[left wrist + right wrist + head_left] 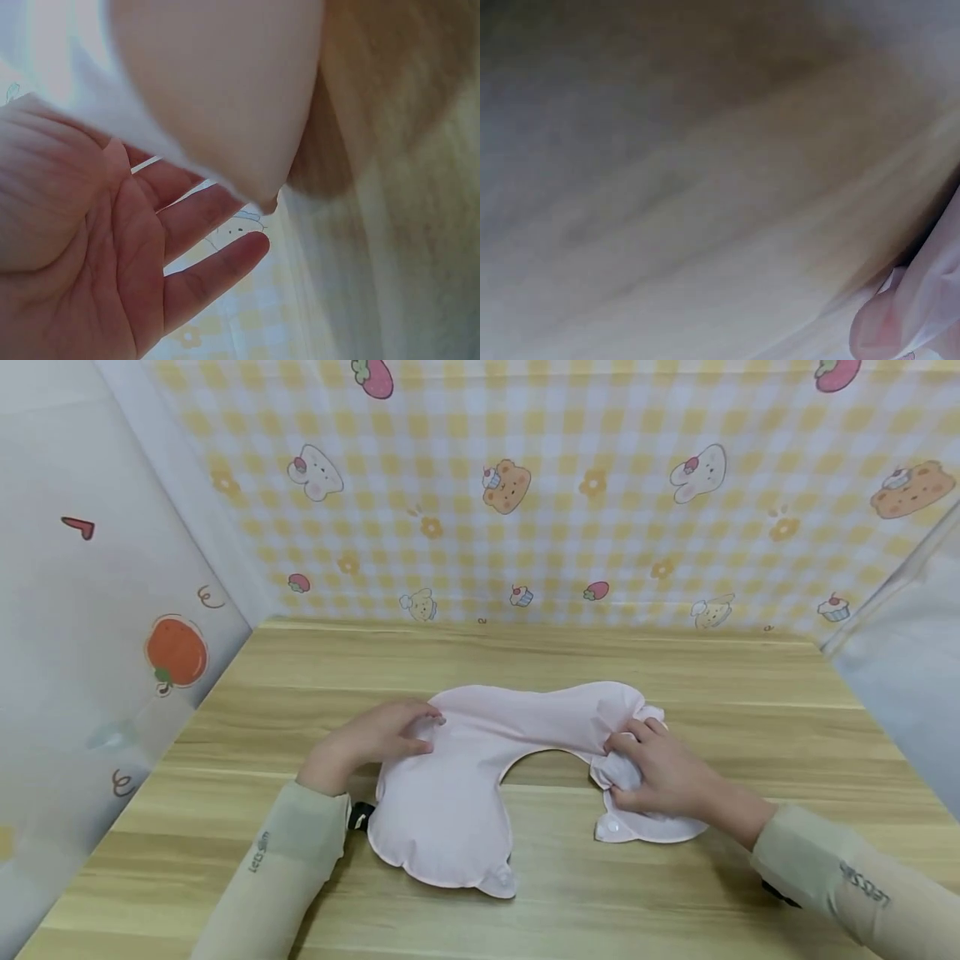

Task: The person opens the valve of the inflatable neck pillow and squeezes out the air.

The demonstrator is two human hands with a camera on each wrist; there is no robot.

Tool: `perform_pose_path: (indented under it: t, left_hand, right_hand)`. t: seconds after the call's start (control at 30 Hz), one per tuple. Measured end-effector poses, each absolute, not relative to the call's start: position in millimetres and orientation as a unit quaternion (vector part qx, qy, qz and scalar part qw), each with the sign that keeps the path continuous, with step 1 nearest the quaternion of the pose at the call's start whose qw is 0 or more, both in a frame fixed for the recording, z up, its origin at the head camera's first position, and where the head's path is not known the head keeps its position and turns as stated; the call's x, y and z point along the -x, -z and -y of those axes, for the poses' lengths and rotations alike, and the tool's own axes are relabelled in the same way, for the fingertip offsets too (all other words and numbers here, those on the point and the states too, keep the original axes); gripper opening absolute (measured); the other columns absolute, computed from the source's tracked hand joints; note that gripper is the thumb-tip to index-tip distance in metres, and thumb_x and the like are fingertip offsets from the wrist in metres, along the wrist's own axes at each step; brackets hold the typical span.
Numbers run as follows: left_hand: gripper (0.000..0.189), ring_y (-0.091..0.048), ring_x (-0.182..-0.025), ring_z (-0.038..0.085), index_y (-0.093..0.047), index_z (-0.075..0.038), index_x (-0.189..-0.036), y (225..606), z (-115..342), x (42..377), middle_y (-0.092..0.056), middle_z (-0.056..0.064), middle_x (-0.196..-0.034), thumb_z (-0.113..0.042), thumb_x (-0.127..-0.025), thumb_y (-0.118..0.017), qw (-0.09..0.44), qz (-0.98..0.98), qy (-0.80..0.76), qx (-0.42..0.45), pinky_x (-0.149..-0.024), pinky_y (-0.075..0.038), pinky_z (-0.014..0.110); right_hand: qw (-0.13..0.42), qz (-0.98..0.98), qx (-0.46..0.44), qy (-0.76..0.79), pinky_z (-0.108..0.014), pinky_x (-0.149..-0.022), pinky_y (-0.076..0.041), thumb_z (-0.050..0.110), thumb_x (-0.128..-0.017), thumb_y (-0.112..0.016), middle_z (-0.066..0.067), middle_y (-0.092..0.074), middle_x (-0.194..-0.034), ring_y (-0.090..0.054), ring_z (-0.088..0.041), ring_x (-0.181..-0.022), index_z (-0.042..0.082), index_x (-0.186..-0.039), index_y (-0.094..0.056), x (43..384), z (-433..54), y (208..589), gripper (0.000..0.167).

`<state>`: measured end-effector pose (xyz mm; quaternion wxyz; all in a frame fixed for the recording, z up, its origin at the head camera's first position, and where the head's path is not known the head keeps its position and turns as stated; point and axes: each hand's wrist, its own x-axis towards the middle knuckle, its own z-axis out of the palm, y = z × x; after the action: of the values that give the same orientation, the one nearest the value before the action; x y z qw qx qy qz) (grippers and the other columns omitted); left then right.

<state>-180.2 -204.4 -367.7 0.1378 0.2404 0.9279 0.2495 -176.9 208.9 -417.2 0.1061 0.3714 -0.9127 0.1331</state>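
Lying on a yellowish wood-grain surface (570, 893), the pale-pink U-shaped thin-sheet cushion (446, 806) looks light, pliable, best held where the right hand (663, 777) grips its folds (621, 772), left hand (386, 732) loosely extended at its edge

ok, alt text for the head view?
A person's right hand grips the crumpled right part of a pale pink U-shaped pillow while the left hand touches its puffed left side. Below is a wood-grain table; behind, a yellow-checked backdrop.
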Motion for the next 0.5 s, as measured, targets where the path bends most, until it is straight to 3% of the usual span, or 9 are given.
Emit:
perform_pose_path:
  t: [0.2, 0.33, 0.43, 0.5]
  left_hand:
    - [0.047, -0.05, -0.132, 0.038, -0.056, 0.001, -0.135, 364, 210, 177, -0.056, 0.021, -0.14, -0.017, -0.093, -0.069, 0.147, -0.933, -0.24, -0.225, -0.113, -0.038, 0.054]
    - [0.05, -0.05, -0.133, 0.036, -0.054, 0.0, -0.137, 365, 209, 176, -0.055, 0.02, -0.141, -0.018, -0.093, -0.069, 0.156, -0.933, -0.234, -0.226, -0.113, -0.039, 0.052]
    - [0.052, -0.048, -0.136, 0.035, -0.053, -0.002, -0.139, 365, 207, 177, -0.054, 0.018, -0.144, -0.018, -0.092, -0.07, 0.163, -0.933, -0.231, -0.223, -0.115, -0.037, 0.05]
    - [0.055, -0.045, -0.138, 0.036, -0.051, -0.003, -0.141, 364, 207, 176, -0.052, 0.019, -0.146, -0.018, -0.091, -0.071, 0.163, -0.934, -0.228, -0.22, -0.115, -0.036, 0.051]
  right_hand:
    - [0.075, 0.918, -0.366, -0.133, -0.039, -0.075, -0.045, 0.042, -0.073, -0.079, -0.001, -0.058, -0.113, -0.048, -0.024, -0.1, 0.02, -0.111, -0.063, 174, -205, 411, 0.046]
    - [0.025, 0.938, -0.321, -0.124, -0.061, -0.081, -0.046, 0.056, -0.08, -0.075, -0.008, -0.051, -0.134, -0.044, -0.038, -0.12, 0.026, -0.129, -0.059, 159, -210, 401, 0.059]
    - [0.005, 0.951, -0.285, -0.118, -0.081, -0.083, -0.037, 0.066, -0.078, -0.072, -0.014, -0.036, -0.152, -0.031, -0.051, -0.134, 0.034, -0.142, -0.049, 144, -217, 395, 0.076]
    - [-0.003, 0.955, -0.272, -0.119, -0.088, -0.08, -0.032, 0.071, -0.074, -0.071, -0.017, -0.025, -0.159, -0.023, -0.06, -0.138, 0.038, -0.148, -0.041, 135, -223, 393, 0.086]
